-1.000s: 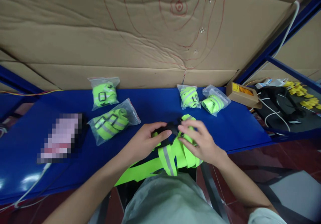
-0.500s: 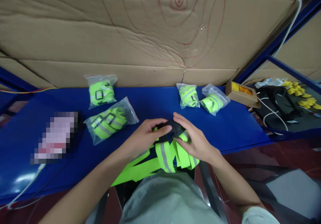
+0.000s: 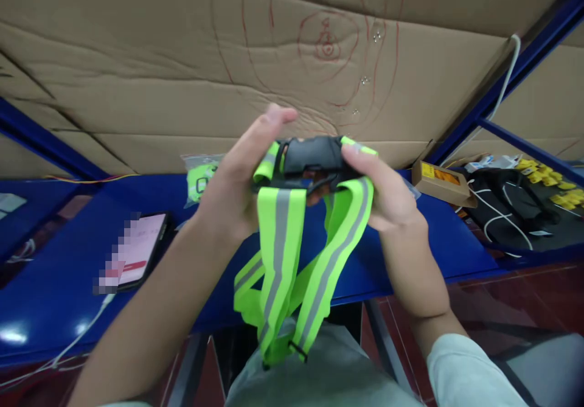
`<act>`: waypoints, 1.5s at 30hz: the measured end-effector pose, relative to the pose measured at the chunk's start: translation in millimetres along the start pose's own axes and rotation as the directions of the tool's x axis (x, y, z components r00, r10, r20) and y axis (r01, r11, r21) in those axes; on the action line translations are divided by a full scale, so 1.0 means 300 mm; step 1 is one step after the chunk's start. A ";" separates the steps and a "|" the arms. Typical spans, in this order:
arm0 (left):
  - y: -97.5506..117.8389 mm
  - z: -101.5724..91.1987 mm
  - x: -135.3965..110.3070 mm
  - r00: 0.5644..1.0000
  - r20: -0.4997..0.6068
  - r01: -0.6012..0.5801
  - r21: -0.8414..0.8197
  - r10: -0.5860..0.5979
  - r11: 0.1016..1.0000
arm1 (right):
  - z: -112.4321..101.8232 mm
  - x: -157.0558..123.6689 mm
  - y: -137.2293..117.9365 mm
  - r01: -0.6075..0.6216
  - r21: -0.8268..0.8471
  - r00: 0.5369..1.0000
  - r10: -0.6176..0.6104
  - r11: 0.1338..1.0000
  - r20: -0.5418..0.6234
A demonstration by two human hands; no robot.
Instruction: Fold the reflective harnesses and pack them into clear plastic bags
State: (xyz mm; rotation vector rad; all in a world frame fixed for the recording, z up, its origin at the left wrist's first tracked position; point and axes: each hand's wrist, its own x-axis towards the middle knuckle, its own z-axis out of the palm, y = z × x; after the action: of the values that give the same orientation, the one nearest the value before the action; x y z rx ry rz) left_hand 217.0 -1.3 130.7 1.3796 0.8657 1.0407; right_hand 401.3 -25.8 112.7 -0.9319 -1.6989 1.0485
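Note:
A neon green reflective strap harness [image 3: 280, 230] with grey stripes hangs in loops in front of me. Its black plastic buckle [image 3: 312, 154] is held up above the table's edge. My left hand [image 3: 237, 176] grips the buckle's left side and the strap there, thumb raised and blurred. At the other end, my right hand [image 3: 387, 191] pinches the strap beside the buckle, thumb on top. Some fingers of both hands are hidden behind the harness. A small black slider [image 3: 297, 351] sits low on the loops, near my lap.
On the blue table [image 3: 182, 309], a bagged green strap [image 3: 197, 179] lies behind my left arm. A phone [image 3: 141, 243] with a white cable is at left. To the right stand a small cardboard box [image 3: 442, 182] and yellow parts [image 3: 542, 166]. A cardboard wall [image 3: 182, 103] rises behind.
Both hands have lifted the harness up and forward from near my lap. The buckle now shows between them, and the loops hang down. The head view has shifted, and my hands cover most bags.

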 end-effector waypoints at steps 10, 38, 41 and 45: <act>-0.315 -0.023 0.075 0.986 0.158 0.052 -0.032 -0.046 0.998 | -0.025 0.080 0.204 -0.134 0.182 0.984 0.152 0.974 -0.089; -0.535 -0.032 0.000 0.871 0.403 0.414 -0.295 -0.280 0.861 | 0.062 0.095 0.259 0.178 -0.729 0.966 0.025 0.661 0.259; -0.528 -0.021 -0.009 0.820 0.465 0.535 -0.414 -0.334 0.736 | 0.055 0.131 0.286 0.113 -0.688 0.988 -0.011 0.717 0.152; -0.514 -0.037 -0.013 0.799 0.502 0.528 -0.319 -0.332 0.787 | 0.024 0.151 0.300 -0.041 -0.432 0.986 0.107 0.901 0.130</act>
State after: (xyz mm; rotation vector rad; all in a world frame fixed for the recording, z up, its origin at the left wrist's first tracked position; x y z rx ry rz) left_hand 216.1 11.6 -23.5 0.8892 0.5364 0.4926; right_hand 392.8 45.4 41.5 -1.2274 -2.0858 0.8214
